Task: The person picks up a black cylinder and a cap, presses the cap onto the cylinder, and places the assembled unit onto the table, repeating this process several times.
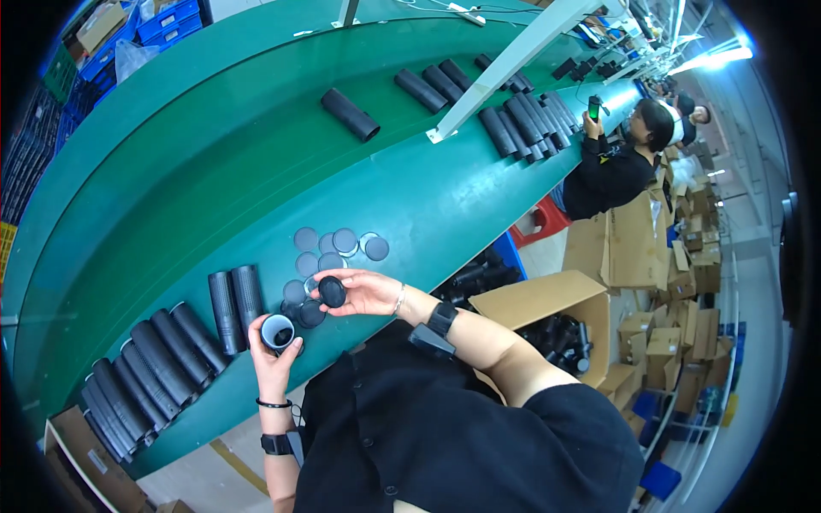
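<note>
My left hand [272,366] is wrapped round a dark tube [275,321], its open end facing up with a pale inner wall and something dark inside. Just to the right, my right hand [369,293] pinches a round black cap [332,291] by its rim, a short way apart from the tube. Several grey discs [306,263] lie loose on the green table, some overlapping, beyond and beneath my right hand. Two ribbed black tubes [225,312] lie side by side close to my left hand.
A row of black tubes [162,355] lines the table's left side. More tubes [522,124] lie farther along, near a metal post [505,64]. One tube [351,114] rests alone on the belt [214,154]. A co-worker [616,162] sits at right, beside an open carton [547,299].
</note>
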Action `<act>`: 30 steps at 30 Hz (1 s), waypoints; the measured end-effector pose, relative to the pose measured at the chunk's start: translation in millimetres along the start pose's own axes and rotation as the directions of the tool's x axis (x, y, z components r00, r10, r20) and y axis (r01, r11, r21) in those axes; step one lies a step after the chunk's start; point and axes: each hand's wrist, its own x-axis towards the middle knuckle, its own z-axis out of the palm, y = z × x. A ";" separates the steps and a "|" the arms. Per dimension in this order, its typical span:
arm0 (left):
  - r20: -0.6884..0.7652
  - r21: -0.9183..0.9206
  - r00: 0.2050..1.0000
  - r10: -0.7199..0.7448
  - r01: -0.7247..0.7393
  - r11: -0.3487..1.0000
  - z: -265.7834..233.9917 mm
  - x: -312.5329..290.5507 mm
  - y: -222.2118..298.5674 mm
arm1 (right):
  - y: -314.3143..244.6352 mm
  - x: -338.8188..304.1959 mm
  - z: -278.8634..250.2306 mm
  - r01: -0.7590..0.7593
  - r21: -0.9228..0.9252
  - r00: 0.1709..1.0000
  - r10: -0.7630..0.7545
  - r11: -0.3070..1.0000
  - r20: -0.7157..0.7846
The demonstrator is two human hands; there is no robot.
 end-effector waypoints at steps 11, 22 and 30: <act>0.087 0.063 0.994 0.062 -0.067 0.996 -0.1 4.0 -1.5 | -2.7 21.0 32.3 0.036 -0.065 0.996 -0.030 0.997 0.080; 0.127 0.126 0.990 0.068 -0.085 0.988 -1.1 3.1 -9.9 | -12.8 14.0 53.4 -0.030 -0.679 0.993 -0.053 0.733 -0.101; 0.117 0.169 0.984 0.134 -0.153 0.974 0.5 -0.2 -16.0 | 13.3 37.2 93.5 0.220 -0.929 0.958 -0.115 -0.296 0.263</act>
